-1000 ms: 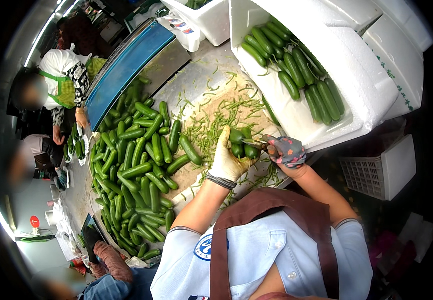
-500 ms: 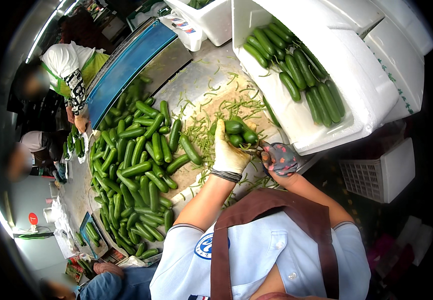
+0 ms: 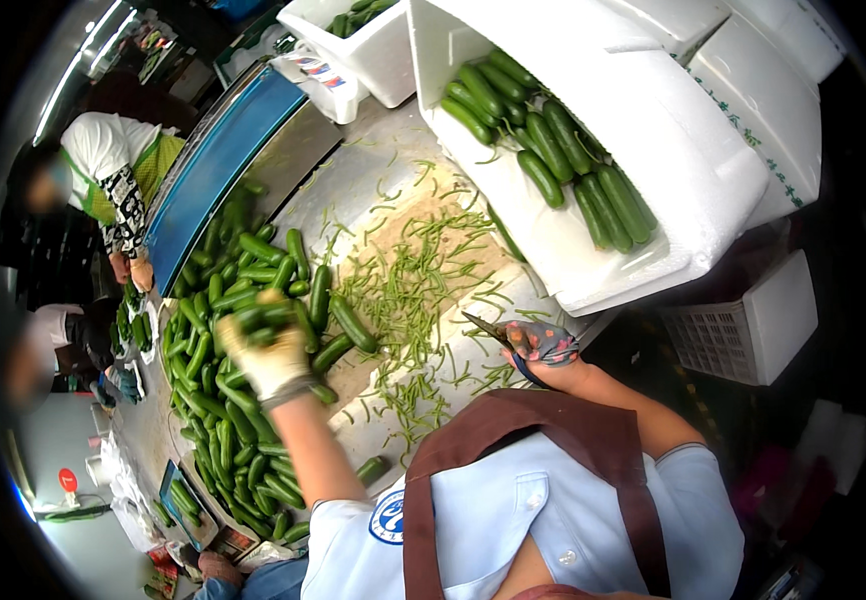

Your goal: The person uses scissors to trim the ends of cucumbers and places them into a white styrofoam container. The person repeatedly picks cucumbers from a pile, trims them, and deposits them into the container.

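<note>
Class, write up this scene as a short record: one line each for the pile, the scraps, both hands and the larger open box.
Pile: long green vegetables, heaped
Scraps: thin green pieces, scattered right of the pile
Left hand: pale glove, blurred, at the pile; grip unclear
Right hand: patterned glove, holding scissors
Open box: white, green vegetables inside
</note>
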`<state>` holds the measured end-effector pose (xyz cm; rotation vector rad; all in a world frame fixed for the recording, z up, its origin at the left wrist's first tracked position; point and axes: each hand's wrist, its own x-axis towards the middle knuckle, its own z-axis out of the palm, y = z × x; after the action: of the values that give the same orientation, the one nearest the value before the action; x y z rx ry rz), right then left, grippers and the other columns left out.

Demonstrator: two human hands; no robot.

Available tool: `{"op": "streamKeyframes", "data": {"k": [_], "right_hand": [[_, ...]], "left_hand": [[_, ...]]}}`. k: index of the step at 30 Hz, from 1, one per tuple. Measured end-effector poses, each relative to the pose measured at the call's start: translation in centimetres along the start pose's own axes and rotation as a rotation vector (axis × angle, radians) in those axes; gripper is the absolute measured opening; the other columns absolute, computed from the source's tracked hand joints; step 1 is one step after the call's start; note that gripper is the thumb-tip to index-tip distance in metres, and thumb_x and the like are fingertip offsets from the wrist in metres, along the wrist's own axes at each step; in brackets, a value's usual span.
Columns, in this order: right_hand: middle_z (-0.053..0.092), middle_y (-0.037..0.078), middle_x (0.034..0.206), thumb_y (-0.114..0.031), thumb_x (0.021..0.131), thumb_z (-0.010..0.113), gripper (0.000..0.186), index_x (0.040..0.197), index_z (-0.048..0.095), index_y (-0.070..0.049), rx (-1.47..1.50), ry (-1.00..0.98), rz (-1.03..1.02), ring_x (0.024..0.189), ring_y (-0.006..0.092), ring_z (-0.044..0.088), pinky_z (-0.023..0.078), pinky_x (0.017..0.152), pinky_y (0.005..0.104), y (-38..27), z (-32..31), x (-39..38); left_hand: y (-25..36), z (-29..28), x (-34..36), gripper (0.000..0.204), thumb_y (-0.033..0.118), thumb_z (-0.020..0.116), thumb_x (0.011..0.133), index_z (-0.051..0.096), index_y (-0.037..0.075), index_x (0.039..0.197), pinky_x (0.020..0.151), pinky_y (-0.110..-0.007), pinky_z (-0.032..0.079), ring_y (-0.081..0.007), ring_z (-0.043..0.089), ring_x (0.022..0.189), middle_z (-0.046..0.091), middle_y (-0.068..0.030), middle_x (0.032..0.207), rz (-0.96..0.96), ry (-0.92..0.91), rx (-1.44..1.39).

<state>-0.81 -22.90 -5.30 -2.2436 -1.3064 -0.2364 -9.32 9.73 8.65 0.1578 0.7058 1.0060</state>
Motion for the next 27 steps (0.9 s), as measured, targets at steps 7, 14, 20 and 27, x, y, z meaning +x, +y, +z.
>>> {"op": "streamKeyframes", "data": {"k": [7, 14, 20, 27], "right_hand": [[0.062, 0.007, 0.077, -0.030, 0.078, 0.061, 0.020, 0.083, 0.061, -0.010, 0.393, -0.185, 0.387, 0.059, 0.0232, 0.058, 0.045, 0.053, 0.0373, -0.3, -0.5, -2.4], [0.060, 0.009, 0.100, -0.027, 0.076, 0.062, 0.032, 0.102, 0.056, -0.010, -0.114, 0.066, 0.024, 0.077, 0.0237, 0.059, 0.045, 0.064, 0.0340, 1.1, 1.9, -5.0], [0.061, 0.005, 0.092, -0.024, 0.070, 0.068, 0.033, 0.096, 0.056, -0.009, 0.079, 0.158, -0.037, 0.080, 0.0245, 0.057, 0.045, 0.068, 0.0329, 1.0, 1.8, -4.4], [0.060, 0.003, 0.101, -0.022, 0.069, 0.069, 0.035, 0.099, 0.057, -0.009, 0.147, 0.092, -0.006, 0.084, 0.0244, 0.058, 0.046, 0.073, 0.0343, 1.6, 2.9, -5.7]], "left_hand": [[7.2, -1.2, 7.7, 0.065, 0.036, 0.054, 0.084, 0.031, -0.004, 0.130, 0.087, -0.037, 0.046, -0.0308, 0.050, 0.107, 0.045, -0.0216, 0.125, 0.209, -0.583, 0.086], [-20.3, 6.0, -3.4, 0.062, 0.008, 0.064, 0.072, 0.040, 0.008, 0.129, 0.100, -0.038, 0.033, -0.0245, 0.042, 0.119, 0.046, -0.0111, 0.128, 0.446, -1.726, 1.377], [-31.4, 9.2, -7.0, 0.058, 0.014, 0.059, 0.073, 0.040, 0.010, 0.128, 0.101, -0.042, 0.031, -0.0265, 0.036, 0.124, 0.042, -0.0092, 0.130, 1.186, -2.435, 1.724], [-36.5, 9.2, -7.7, 0.044, 0.018, 0.043, 0.081, 0.045, 0.006, 0.124, 0.106, -0.040, 0.022, -0.0246, 0.038, 0.123, 0.041, -0.0098, 0.132, 2.003, -2.017, 1.055]]}}
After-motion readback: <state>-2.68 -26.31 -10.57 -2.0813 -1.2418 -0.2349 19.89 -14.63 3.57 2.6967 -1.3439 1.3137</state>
